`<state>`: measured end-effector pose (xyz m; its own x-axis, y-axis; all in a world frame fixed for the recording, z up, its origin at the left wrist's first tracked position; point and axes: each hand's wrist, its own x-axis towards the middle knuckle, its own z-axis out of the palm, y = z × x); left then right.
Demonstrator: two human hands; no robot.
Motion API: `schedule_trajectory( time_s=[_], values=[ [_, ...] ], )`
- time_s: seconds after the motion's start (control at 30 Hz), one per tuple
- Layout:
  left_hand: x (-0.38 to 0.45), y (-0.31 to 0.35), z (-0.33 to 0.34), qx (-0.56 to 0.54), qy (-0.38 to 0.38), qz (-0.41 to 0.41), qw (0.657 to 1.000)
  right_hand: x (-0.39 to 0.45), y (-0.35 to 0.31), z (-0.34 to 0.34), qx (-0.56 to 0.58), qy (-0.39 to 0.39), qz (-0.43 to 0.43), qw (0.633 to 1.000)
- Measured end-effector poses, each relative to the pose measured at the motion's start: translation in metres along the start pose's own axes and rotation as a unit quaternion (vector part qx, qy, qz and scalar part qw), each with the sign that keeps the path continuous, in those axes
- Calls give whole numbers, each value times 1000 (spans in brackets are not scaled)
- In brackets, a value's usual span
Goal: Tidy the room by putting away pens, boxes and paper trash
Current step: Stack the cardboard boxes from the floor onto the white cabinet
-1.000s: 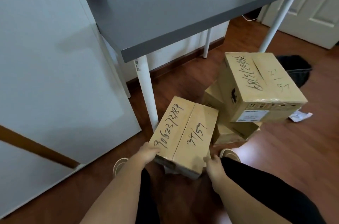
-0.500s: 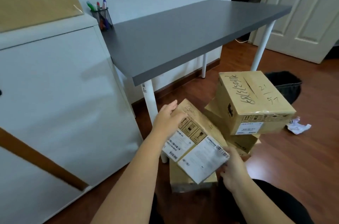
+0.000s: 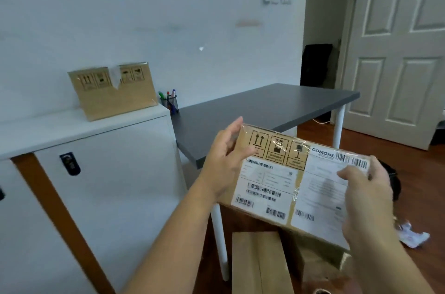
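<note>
- Head view, lower centre to right of frame: a cardboard box (image 3: 284,180) is held in the air, its labelled face toward the camera, tilted down to the right.
- Left hand (image 3: 222,159) grasps the box's left edge, fingers curled round it.
- Right hand (image 3: 366,192) grips the right edge, thumb lying on the white shipping label.
- Bottom centre: another box (image 3: 260,262) lies on the wooden floor (image 3: 421,173), below the held one.
- Lower right: crumpled paper (image 3: 411,236) on the floor.
- Left of centre: a third box (image 3: 113,91) stands on the white cabinet (image 3: 101,173).
- Centre: a pen cup (image 3: 169,102) sits on the grey desk (image 3: 265,106), beside the cabinet.
</note>
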<state>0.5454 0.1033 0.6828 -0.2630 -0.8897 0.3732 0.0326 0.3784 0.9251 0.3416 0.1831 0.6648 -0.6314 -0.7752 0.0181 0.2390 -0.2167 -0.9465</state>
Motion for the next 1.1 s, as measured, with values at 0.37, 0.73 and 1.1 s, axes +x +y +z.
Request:
schedule_trajectory(
  time_s=[0.37,0.73,1.1],
  values=[
    [-62,128,-57,-62,129,261,955,-60,-75,60,176,-112,-264,942],
    [-150,157,-251,183,507,303,786,-174,-45,295,230,-397,-226,859],
    [-158,101,-365,415,493,20,764,-195,50,414,-17,-536,-254,805]
  ],
)
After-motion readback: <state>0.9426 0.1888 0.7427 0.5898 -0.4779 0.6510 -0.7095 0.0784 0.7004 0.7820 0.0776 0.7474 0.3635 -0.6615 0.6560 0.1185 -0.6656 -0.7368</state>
